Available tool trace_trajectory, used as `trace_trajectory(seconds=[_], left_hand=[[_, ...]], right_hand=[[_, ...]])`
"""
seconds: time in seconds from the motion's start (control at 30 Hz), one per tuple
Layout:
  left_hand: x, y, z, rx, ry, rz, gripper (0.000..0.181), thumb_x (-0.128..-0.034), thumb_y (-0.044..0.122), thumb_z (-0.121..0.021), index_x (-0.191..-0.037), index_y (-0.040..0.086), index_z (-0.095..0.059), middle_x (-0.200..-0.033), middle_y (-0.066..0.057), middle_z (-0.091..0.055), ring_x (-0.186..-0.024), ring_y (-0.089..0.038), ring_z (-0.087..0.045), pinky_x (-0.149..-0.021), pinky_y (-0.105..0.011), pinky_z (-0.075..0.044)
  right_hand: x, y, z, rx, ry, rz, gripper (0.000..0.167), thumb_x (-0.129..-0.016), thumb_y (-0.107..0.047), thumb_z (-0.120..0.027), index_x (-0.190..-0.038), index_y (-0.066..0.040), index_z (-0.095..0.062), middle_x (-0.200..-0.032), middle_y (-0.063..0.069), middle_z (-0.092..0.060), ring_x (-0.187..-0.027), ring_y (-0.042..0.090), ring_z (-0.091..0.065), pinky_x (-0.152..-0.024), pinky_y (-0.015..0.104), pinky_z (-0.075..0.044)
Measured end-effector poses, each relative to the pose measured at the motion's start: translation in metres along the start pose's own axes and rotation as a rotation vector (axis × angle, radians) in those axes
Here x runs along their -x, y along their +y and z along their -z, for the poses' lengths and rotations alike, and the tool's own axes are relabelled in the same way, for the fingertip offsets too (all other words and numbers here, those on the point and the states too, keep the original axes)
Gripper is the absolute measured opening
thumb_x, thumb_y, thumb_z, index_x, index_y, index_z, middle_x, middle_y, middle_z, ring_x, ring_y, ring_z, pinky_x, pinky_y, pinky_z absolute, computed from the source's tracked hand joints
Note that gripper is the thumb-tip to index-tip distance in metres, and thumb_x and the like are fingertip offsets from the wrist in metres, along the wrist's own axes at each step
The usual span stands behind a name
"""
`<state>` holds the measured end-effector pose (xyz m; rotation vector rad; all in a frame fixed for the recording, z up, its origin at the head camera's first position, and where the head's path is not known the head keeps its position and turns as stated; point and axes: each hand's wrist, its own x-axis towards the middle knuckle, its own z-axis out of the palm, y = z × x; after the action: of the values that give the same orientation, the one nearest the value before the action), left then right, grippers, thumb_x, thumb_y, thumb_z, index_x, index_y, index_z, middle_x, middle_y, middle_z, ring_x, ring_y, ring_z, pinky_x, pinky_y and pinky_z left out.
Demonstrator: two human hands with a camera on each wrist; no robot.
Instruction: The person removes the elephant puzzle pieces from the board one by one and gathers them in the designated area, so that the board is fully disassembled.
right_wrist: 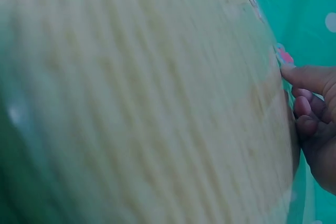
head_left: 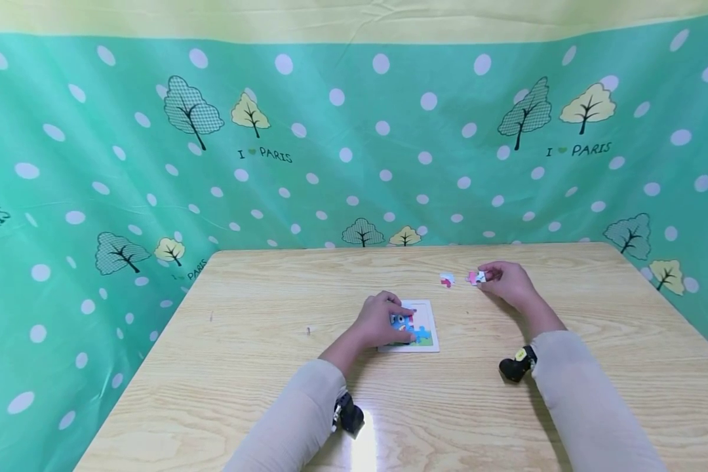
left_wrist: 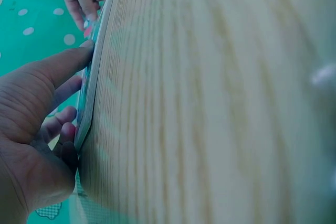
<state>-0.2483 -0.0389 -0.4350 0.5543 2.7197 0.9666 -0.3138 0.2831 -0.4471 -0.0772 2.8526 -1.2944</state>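
Note:
A small white-framed puzzle board (head_left: 433, 328) lies on the table, with blue, red and green pieces in it. My left hand (head_left: 382, 321) rests over its left side, thumb and fingers spread on the pieces; the left wrist view shows this hand (left_wrist: 37, 114) at the board's edge (left_wrist: 94, 85). Farther right, my right hand (head_left: 509, 283) pinches a pink and white piece (head_left: 476, 278) between thumb and finger. In the right wrist view the hand (right_wrist: 317, 114) is at the pink piece (right_wrist: 285, 55). Left of it lies another white and red piece (head_left: 447, 280).
The wooden table (head_left: 242, 380) reaches back to a green dotted curtain (head_left: 307, 151). Each wrist wears a black camera, one on the left (head_left: 351, 415) and one on the right (head_left: 516, 364).

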Motion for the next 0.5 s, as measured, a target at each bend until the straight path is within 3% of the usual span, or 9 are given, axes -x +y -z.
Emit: trace_trajectory(seconds=[0.33, 0.5], left_hand=[[-0.0010, 0.0003, -0.0007, 0.012, -0.001, 0.017, 0.048, -0.0833, 0.036, -0.089, -0.127, 0.022, -0.076, -0.130, 0.000, -0.054, -0.117, -0.021, -0.043, -0.098, -0.034, -0.043], [-0.0006, 0.0003, -0.0010, 0.014, -0.002, 0.018, 0.048, -0.0834, 0.036, -0.089, -0.127, 0.022, -0.076, -0.130, 0.000, -0.054, -0.119, -0.022, -0.042, -0.100, -0.035, -0.043]], right_hand=[[0.0017, -0.0043, -0.0030, 0.045, -0.010, 0.023, 0.043, -0.097, -0.013, -0.072, -0.131, 0.012, -0.062, -0.104, 0.016, -0.061, -0.095, 0.030, -0.055, -0.083, 0.039, -0.048], [0.0031, -0.0039, -0.0032, 0.036, -0.027, 0.008, 0.047, -0.098, -0.014, -0.071, -0.136, 0.012, -0.058, -0.111, 0.020, -0.061, -0.102, 0.034, -0.055, -0.091, 0.044, -0.048]])
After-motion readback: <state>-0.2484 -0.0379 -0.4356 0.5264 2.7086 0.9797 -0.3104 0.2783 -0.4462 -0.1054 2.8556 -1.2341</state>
